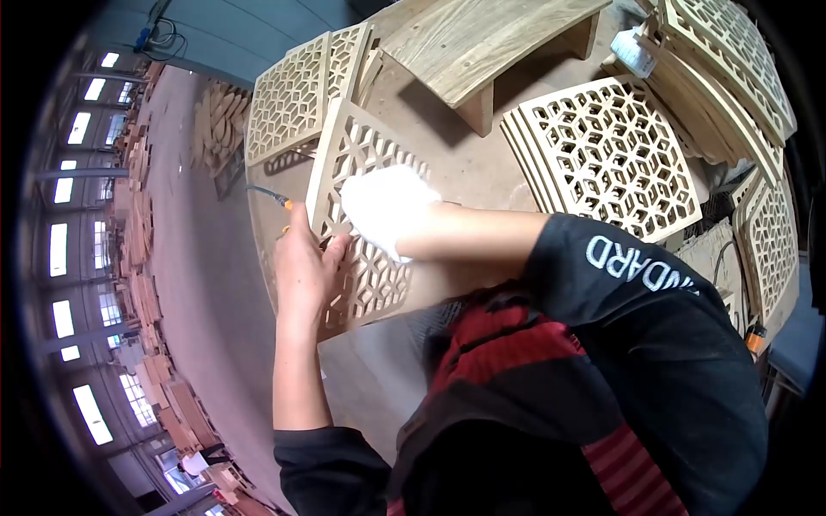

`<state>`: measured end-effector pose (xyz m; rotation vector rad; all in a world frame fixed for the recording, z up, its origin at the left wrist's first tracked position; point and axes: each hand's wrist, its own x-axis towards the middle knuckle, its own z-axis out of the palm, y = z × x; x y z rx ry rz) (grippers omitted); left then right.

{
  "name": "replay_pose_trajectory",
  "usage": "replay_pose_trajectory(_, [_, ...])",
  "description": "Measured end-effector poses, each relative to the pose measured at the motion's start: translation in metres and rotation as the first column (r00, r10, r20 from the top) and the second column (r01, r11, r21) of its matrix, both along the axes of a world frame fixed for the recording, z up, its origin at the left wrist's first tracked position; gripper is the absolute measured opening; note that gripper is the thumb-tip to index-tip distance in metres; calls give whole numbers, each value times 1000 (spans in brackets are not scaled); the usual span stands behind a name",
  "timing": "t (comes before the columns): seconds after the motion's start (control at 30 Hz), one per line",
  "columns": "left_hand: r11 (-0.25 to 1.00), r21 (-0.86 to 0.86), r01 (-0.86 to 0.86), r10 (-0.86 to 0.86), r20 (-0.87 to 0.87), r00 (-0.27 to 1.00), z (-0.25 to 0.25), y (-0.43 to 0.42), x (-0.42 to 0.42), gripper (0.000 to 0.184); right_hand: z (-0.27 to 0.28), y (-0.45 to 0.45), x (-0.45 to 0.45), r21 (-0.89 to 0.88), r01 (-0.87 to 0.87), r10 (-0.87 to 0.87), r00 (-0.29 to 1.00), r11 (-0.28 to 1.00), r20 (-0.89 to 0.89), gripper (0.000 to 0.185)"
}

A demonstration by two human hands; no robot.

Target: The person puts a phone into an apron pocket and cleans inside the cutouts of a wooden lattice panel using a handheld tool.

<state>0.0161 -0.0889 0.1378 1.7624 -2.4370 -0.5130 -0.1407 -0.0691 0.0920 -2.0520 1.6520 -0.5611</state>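
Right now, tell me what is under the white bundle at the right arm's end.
A lattice panel shows around the white bundle; whatever sits directly beneath is covered, so I cannot confirm contact.

Big workshop, loads of bright windows (58, 249) down one side
They run in rows along the left, with wood piles (138, 224) near them. Wide greyish floor (194, 284) in between, blue-grey panelling (249, 30) up top with a loopy dark cable (163, 38), plus a brownish table (482, 176) up close.
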Motion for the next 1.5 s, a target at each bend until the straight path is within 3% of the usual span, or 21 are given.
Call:
replay_pose_trajectory(0.07, [1000, 5, 23, -23, 2, 1000, -4, 3, 0, 39, -10, 12, -7, -77, 7, -3, 999, 997, 54, 21])
replay_pose_trajectory(0.17, [998, -34, 46, -44, 63, 997, 2, 10, -7, 40, -28, 26, -22, 81, 30, -42, 987, 996, 157, 20])
replay_pose_trajectory(0.2, [998, -29, 46, -46, 30, 999, 1, 8, -4, 40, -11, 33, -30, 316, 25, -90, 977, 949, 191, 19])
replay_pose_trajectory(0.3, [999, 12, 40, -39, -29, 999, -5, -3, 5, 39, -24, 55, -44, 172, -16, -6, 992, 985, 128, 19])
replay_pose_trajectory(0.4, [997, 77, -26, 32, -72, 997, -3, -8, 6, 40, -35, 60, -52, 380, -177, 116, 977, 908, 176, 20])
replay_pose_trajectory(0.5, [998, 62, -3, 8, -83, 997, -1, -8, 4, 40, -38, 66, -63, 158, -116, 88, 981, 980, 174, 20])
replay_pose_trajectory(0.57, [998, 58, 10, -5, -87, 996, -5, -10, 6, 42, -22, 59, -69, 272, 77, -147, 958, 959, 247, 23])
replay_pose_trajectory(0.7, [998, 39, 51, -53, 54, 997, 2, -8, -3, 46, -16, 42, -83, 90, 181, -193, 971, 979, 144, 29])
replay_pose_trajectory(0.8, [999, 14, 52, -53, 79, 995, 12, -7, -26, 49, -3, 32, -84, 39, 169, -170, 984, 985, 48, 26])
replay_pose_trajectory(0.87, [990, -42, 133, -134, -37, 990, -7, -19, -18, 52, 2, 29, -83, 69, 159, -161, 986, 985, 31, 25])
replay_pose_trajectory(0.97, [996, -54, 70, -68, 39, 997, -5, -20, -24, 44, 4, 33, -82, 168, 138, -140, 990, 976, -3, 26])
replay_pose_trajectory(1.1, [993, -87, 76, -75, 22, 997, -9, -22, -21, 48, -10, 34, -72, 154, 138, -151, 985, 978, 81, 27])
replay_pose_trajectory(1.23, [984, -129, 122, -124, -5, 992, -12, -20, -20, 46, -6, 25, -62, 54, 115, -117, 993, 992, 32, 22])
replay_pose_trajectory(1.33, [984, -131, 117, -110, 57, 992, -5, -9, -30, 41, -7, 8, -48, -48, 73, -78, 991, 996, -106, 17])
replay_pose_trajectory(1.37, [979, -155, 135, -128, 52, 990, -6, -7, -31, 39, -4, 1, -43, -2, 43, -43, 984, 999, -173, 17])
replay_pose_trajectory(1.43, [964, -205, 168, -162, 42, 986, -8, -3, -30, 37, -3, -4, -38, 82, 8, -1, 996, 997, -91, 22])
replay_pose_trajectory(1.5, [982, -134, 130, -124, 58, 991, -1, -1, -36, 36, -8, -5, -35, 191, -45, 52, 998, 981, -30, 27])
